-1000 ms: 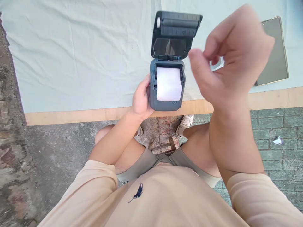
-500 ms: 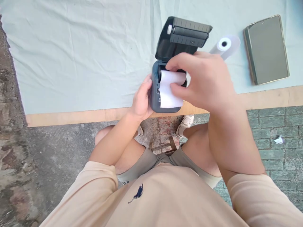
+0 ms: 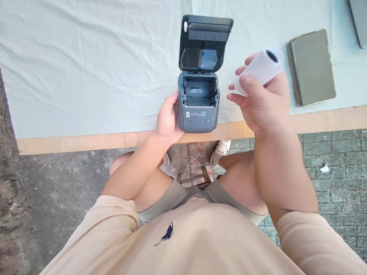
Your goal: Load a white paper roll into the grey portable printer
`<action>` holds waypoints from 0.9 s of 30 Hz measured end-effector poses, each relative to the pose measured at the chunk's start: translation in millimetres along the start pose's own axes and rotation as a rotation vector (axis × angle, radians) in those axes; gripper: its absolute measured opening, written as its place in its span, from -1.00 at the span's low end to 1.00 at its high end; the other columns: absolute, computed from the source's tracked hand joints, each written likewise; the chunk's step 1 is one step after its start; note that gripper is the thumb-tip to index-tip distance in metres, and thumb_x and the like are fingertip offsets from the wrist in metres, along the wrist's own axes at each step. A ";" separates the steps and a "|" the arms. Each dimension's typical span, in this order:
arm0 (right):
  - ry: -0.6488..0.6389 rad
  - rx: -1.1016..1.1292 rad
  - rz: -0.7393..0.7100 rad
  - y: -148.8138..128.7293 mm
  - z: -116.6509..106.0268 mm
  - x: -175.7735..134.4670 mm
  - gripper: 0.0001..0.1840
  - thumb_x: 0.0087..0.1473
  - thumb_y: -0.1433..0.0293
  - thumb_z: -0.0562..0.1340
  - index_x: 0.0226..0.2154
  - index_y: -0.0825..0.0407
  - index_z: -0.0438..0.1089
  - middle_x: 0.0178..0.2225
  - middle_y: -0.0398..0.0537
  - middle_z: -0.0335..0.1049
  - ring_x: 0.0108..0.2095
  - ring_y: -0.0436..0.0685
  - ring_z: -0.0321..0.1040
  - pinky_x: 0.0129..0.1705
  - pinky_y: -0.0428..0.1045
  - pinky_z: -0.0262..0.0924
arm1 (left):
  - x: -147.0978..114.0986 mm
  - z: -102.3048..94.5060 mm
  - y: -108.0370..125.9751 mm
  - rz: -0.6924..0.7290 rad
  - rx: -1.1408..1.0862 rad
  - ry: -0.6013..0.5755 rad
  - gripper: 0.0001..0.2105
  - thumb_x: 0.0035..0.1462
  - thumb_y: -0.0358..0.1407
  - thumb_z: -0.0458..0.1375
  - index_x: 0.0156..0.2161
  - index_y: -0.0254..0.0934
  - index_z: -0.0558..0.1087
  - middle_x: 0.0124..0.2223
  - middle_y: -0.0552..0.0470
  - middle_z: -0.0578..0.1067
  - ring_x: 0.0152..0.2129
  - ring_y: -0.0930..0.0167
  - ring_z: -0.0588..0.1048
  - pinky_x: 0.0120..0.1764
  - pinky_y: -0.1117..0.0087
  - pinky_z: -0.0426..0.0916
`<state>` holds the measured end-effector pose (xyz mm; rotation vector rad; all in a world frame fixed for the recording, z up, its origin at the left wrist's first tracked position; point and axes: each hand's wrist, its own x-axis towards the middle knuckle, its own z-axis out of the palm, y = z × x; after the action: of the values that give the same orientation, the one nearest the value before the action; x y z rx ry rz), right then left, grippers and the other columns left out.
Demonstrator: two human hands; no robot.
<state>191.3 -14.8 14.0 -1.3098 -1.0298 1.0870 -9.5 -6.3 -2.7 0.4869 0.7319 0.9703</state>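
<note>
A dark grey label printer (image 3: pixel 197 120) rests near the table's front edge with its lid (image 3: pixel 206 38) raised. Nothing sits in its bay, where a small printed label shows, and a power button is on its front. My left hand (image 3: pixel 169 118) grips the printer's left side, thumb along the edge, its other fingers partly hidden. To the right of the printer, my right hand (image 3: pixel 263 97) holds a white paper roll (image 3: pixel 255 74) slanted above the cloth, thumb on the near side and fingers behind. The roll's dark hollow core points up and right.
A phone (image 3: pixel 314 68) lies at the right on a dark flat item. The corner of a grey flat object (image 3: pixel 359 23) shows at top right. Pale blue cloth (image 3: pixel 86 68) covers the table, with a bare wooden strip (image 3: pixel 71 142) along its front.
My right hand has moved right, away from the printer, and now holds a roll. The white paper has left the bay. The roll seen beyond my hand cannot be told apart now.
</note>
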 end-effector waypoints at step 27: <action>0.363 -0.605 -0.259 12.5 -32.3 21.8 -0.57 -0.08 0.44 0.33 -0.15 -0.09 0.20 -0.28 -0.10 0.40 -0.26 0.13 0.34 -0.09 0.12 0.20 | 0.1 0.5 0.4 0.004 0.000 -0.012 -0.65 0.30 -0.23 -0.13 -0.29 -0.23 0.49 -0.23 0.07 0.67 0.14 0.30 0.51 0.09 0.30 0.53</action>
<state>227.0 -0.4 0.4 -1.7112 -1.2510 0.3200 -9.3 -6.0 -2.1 0.4940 0.7209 0.9704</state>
